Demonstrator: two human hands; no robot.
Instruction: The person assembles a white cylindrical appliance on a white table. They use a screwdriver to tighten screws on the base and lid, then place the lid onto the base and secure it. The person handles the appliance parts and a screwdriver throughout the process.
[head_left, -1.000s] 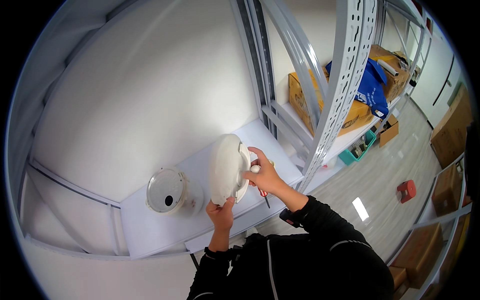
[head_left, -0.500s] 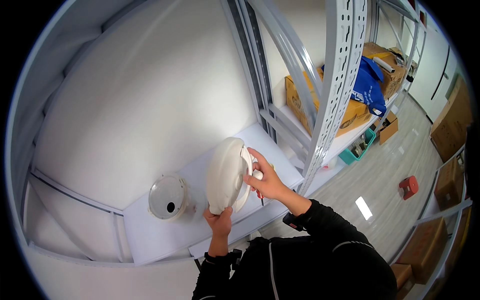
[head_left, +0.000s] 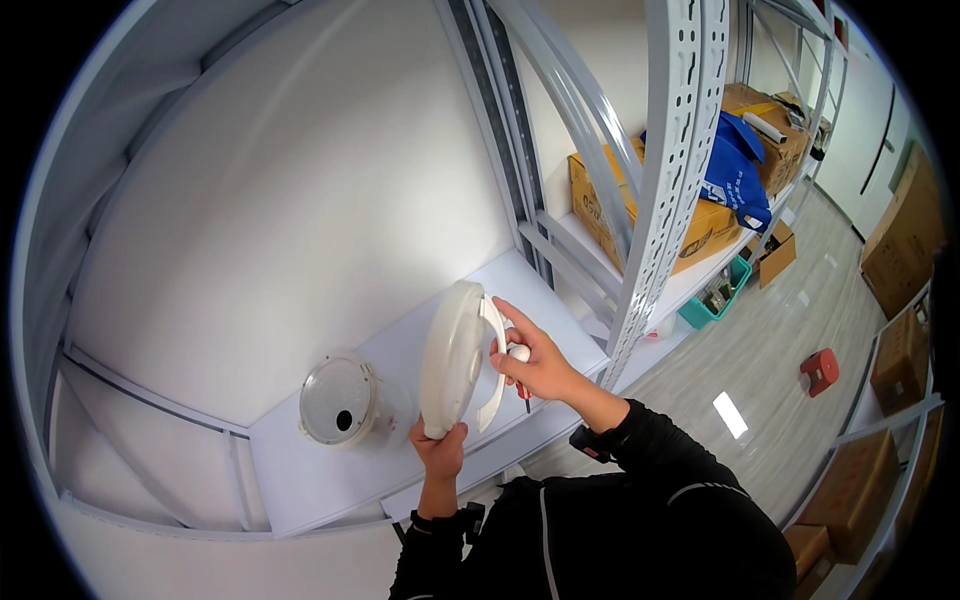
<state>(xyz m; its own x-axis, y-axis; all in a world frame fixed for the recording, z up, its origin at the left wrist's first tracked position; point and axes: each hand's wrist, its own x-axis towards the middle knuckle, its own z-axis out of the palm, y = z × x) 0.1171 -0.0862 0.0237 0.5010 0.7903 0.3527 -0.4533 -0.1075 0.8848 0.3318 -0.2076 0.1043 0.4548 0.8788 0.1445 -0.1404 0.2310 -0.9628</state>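
Note:
My left hand (head_left: 440, 450) grips the lower edge of a round white appliance cover (head_left: 450, 360), which stands tilted on its side above the shelf. On the cover's right side is a curved white carrying handle (head_left: 490, 400). A gap shows between the handle's lower part and the cover; its upper end lies close to the cover. My right hand (head_left: 535, 360) is closed, fingers at the handle, and also holds a screwdriver (head_left: 521, 362) with a white and red grip, its dark shaft pointing down. To the left, a round white appliance body (head_left: 372, 400) rests on the shelf, with a dark round spot inside.
The white shelf board (head_left: 290, 490) sits against a white wall. A perforated metal post (head_left: 665, 190) rises at its right. Beyond are cardboard boxes (head_left: 715, 235), a blue bag (head_left: 735, 170) and a teal bin (head_left: 722, 300). A red stool (head_left: 820, 372) stands on the floor.
The cover has turned more edge-on and shifted slightly right. The gap between it and the curved handle looks wider. Both hands keep their hold.

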